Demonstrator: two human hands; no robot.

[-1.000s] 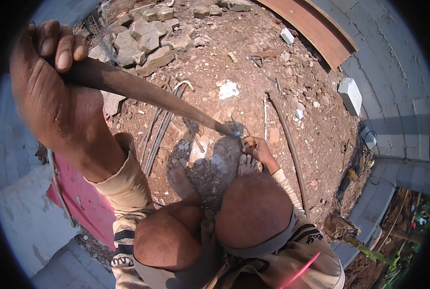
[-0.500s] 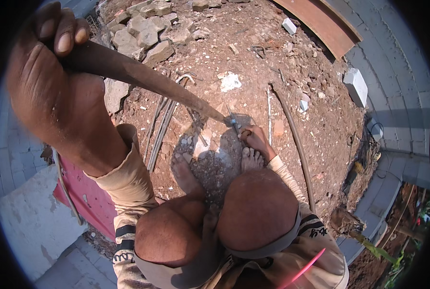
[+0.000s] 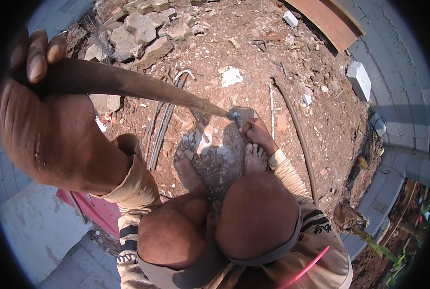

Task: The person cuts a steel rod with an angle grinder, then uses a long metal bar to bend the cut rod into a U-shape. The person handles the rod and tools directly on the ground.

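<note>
My left hand (image 3: 46, 111), raised large at the left, has its fingers wrapped round the near end of a long rusty brown pipe (image 3: 142, 89). The pipe slopes down to the right and narrows toward its far end. There, low over the ground, a small bluish piece (image 3: 235, 115) shows, with a thin rod tip (image 3: 231, 102) just beyond it. My right hand (image 3: 257, 133) is closed beside this end, in front of my right foot (image 3: 255, 158). The fingers hide most of what it grips, so I cannot make out its kind.
Bent metal bars (image 3: 164, 127) lie left of centre. A long curved brown rod (image 3: 297, 130) and a thin pale rod (image 3: 272, 108) lie to the right. Broken paving slabs (image 3: 140, 31) are piled at the far left. White blocks (image 3: 359, 81) stand along the grey wall (image 3: 393, 67).
My left hand has moved left and slightly down, bringing the pipe to a flatter slope. My right hand stays at the pipe's far end, and the view has shifted a little.
</note>
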